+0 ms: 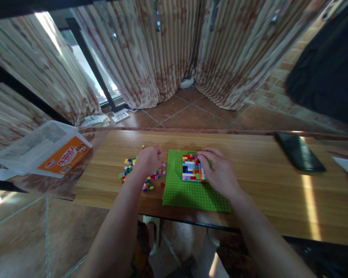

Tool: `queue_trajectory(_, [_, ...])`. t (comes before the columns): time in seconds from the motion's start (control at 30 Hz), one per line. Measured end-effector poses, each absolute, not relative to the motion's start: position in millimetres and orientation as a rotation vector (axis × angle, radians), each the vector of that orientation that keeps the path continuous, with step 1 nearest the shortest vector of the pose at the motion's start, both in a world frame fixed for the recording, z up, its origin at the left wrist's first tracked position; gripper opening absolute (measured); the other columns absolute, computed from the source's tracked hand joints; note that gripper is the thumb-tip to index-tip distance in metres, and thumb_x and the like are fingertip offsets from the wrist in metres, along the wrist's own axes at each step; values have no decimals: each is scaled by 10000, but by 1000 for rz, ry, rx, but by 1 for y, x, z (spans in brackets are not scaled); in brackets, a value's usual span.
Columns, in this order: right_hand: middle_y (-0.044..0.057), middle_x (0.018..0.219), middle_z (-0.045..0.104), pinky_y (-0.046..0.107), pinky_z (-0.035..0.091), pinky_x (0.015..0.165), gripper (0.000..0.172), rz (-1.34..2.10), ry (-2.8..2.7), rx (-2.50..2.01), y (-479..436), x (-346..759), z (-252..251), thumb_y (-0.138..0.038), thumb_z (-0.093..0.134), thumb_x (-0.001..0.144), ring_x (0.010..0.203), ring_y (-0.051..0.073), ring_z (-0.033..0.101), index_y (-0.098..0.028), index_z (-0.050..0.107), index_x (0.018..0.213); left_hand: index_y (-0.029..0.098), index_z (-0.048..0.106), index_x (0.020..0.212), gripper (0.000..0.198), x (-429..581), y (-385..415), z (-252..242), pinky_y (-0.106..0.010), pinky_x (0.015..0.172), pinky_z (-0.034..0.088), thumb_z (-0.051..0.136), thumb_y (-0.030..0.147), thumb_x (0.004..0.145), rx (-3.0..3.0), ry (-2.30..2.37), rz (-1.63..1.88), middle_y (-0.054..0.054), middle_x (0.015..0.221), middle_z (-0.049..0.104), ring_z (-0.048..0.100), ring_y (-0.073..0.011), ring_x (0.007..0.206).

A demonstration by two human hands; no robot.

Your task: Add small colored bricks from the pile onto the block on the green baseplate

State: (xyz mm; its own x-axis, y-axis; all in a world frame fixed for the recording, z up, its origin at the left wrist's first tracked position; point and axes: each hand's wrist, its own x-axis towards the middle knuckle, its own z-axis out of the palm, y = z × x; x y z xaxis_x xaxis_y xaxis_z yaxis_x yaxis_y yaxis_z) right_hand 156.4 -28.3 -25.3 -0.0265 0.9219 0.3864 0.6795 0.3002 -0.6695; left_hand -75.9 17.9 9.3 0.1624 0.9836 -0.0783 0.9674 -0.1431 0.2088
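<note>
Head view shows a multicoloured plastic-brick square (192, 170) built on a green studded plastic baseplate (188, 196), loose multicoloured plastic bricks (129, 166) unplaced, right hand (219, 170) touching the square, left hand (149, 159) curled, either grip unconfirmable.

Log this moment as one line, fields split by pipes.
Left hand: curled over loose bricks, grip unclear | Right hand: at right edge of brick build | Brick build: on green baseplate

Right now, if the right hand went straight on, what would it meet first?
The right hand would likely meet the multicoloured toy-brick panel on the green studded baseplate; it appears to be touching it.
</note>
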Motion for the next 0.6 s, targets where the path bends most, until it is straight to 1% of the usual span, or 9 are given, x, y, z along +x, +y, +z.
queue_trajectory(0.1, [127, 1096, 682, 445, 505, 969, 364, 376, -1776, -1453, -28, 156, -26, -409, 453, 965, 1044, 256, 638, -197, 746, 1000, 161, 695, 836, 214, -78, 20, 12, -286, 703, 453, 483, 185, 855, 2207, 1856, 194, -89, 846, 733, 648, -203, 772])
queue_trajectory(0.2, [121, 1095, 683, 450, 503, 971, 354, 361, -1780, -1458, -28, 155, -26, -403, 452, 968, 1041, 253, 638, -206, 744, 1001, 154, 709, 781, 209, -78, 21, 10, -273, 693, 454, 507, 171, 830, 2159, 1765, 373, -65, 780, 728, 637, -182, 727])
queue_trajectory(0.27, [120, 1098, 682, 443, 502, 974, 346, 354, -1778, -1458, -28, 155, -26, -391, 457, 969, 1050, 249, 635, -198, 742, 1002, 157, 712, 759, 201, -75, 22, 6, -257, 649, 453, 524, 189, 826, 2066, 1671, 508, -37, 721, 718, 624, -160, 660])
queue_trajectory(0.33, [123, 1103, 680, 432, 503, 972, 343, 355, -1778, -1464, -28, 155, -26, -380, 463, 968, 1053, 246, 635, -184, 742, 1006, 163, 716, 765, 185, -69, 22, 1, -241, 605, 454, 548, 216, 823, 1954, 1556, 647, -14, 706, 717, 610, -138, 603])
queue_trajectory(0.4, [125, 1101, 678, 422, 504, 968, 340, 363, -1779, -1469, -28, 155, -26, -372, 468, 967, 1047, 244, 636, -175, 742, 1009, 167, 724, 772, 162, -60, 21, -4, -234, 610, 467, 578, 227, 811, 1880, 1443, 787, -9, 734, 731, 623, -132, 618])
queue_trajectory(0.47, [124, 1099, 677, 420, 504, 967, 337, 372, -1779, -1472, -28, 155, -25, -371, 470, 967, 1042, 244, 637, -176, 742, 1009, 165, 730, 761, 149, -50, 20, -8, -238, 648, 487, 604, 233, 801, 1829, 1361, 902, -19, 751, 740, 647, -141, 678])
queue_trajectory(0.6, [122, 1107, 674, 417, 501, 972, 339, 375, -1778, -1473, -28, 155, -25, -375, 465, 970, 1045, 242, 635, -183, 741, 1011, 159, 745, 770, 146, -31, 19, -15, -258, 707, 519, 646, 264, 789, 1672, 1277, 1039, -37, 778, 752, 670, -153, 730])
